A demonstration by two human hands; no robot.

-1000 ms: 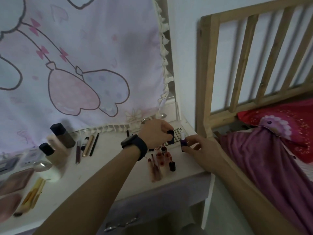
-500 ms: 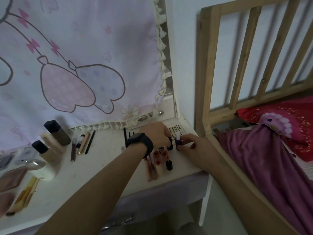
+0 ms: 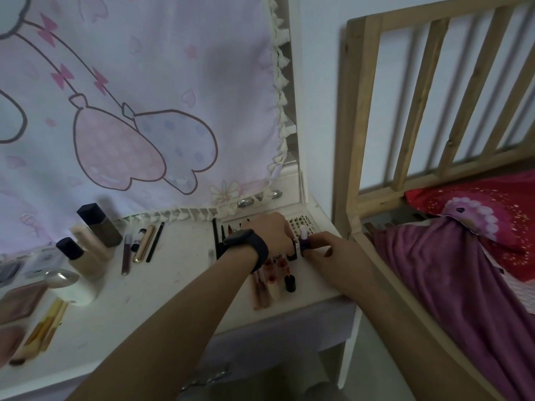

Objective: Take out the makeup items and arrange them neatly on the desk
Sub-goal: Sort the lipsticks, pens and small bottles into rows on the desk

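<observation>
Down at centre right of the frame, right hand [image 3: 338,256] clamped on a small purple bottle [image 3: 304,241], thumb and fingertips pinching it low near the base, white cap pointing up. Standing upright on the desk [image 3: 173,285], just in front of the white grid tray [image 3: 302,224] at the back corner.

Just to its left, left hand [image 3: 275,235], watch [image 3: 249,246] on the wrist, knuckles up, fingers curled down over a black tube [image 3: 292,255]. Pinching or merely steadying? Cannot tell, fingertips hidden under the hand.

Below both hands, a short row of lipsticks [image 3: 275,267] lying together, and a small black bottle [image 3: 290,282] upright beside them. Further left, pencils [image 3: 215,238] in a line, then foundation bottles [image 3: 95,227] standing at centre left.

Looks like the placing step: purple bottle and black tube being lined up side by side at the head of the lipstick row. Plenty already laid out across the desk, so seemingly well into the job.

Next move, at a guess: letting go of the bottle gently so as not to tip it, with care not to knock the black tube touching close beside it, then back to the tray for whatever remains.
</observation>
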